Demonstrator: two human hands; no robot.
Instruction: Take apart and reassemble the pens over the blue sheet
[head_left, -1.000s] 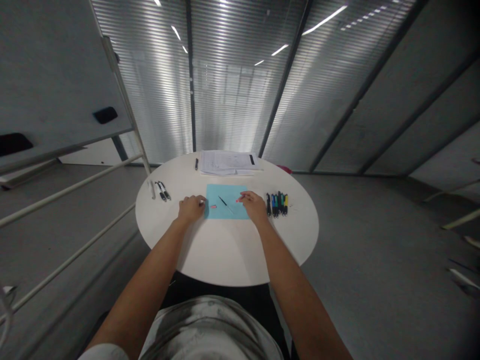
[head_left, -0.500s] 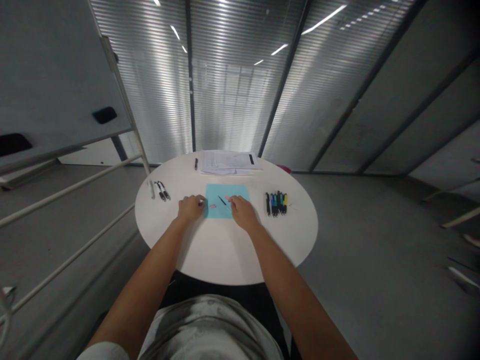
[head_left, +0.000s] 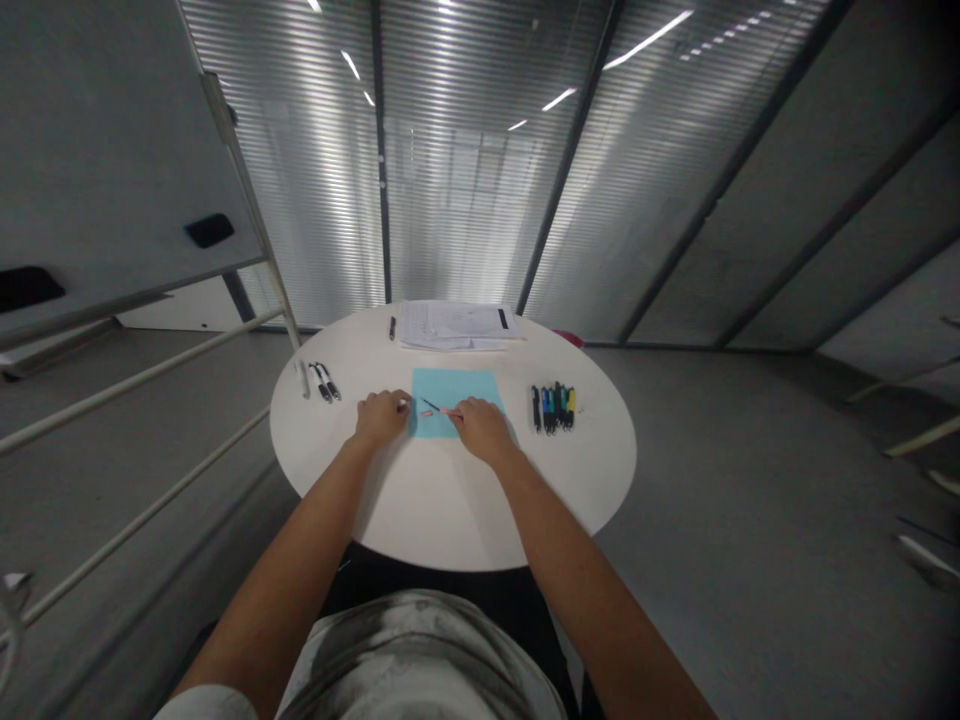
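A light blue sheet [head_left: 455, 380] lies on the round white table between my two hands. My right hand [head_left: 481, 425] is closed at its right side, fingers pinching a small pink piece [head_left: 452, 412]. From that piece a thin dark stick, like a pen refill [head_left: 432, 405], points up and left. Another small pink piece [head_left: 427, 413] rests on the sheet just below the stick. At the sheet's left edge, my left hand [head_left: 382, 415] is closed in a pinch. A small pale thing shows at its fingertips, too small to name.
Several pens [head_left: 553, 408] lie in a row on the right of the table [head_left: 442, 510]. Black-and-white pens [head_left: 324, 382] lie on the left. A stack of papers [head_left: 454, 325] and a dark pen [head_left: 392, 328] are at the back. A whiteboard frame [head_left: 281, 290] stands at the left.
My right hand has shifted slightly left and down, bringing its pink piece to the dark stick's end. The stick has moved left and lies flatter in view. My left hand stays put.
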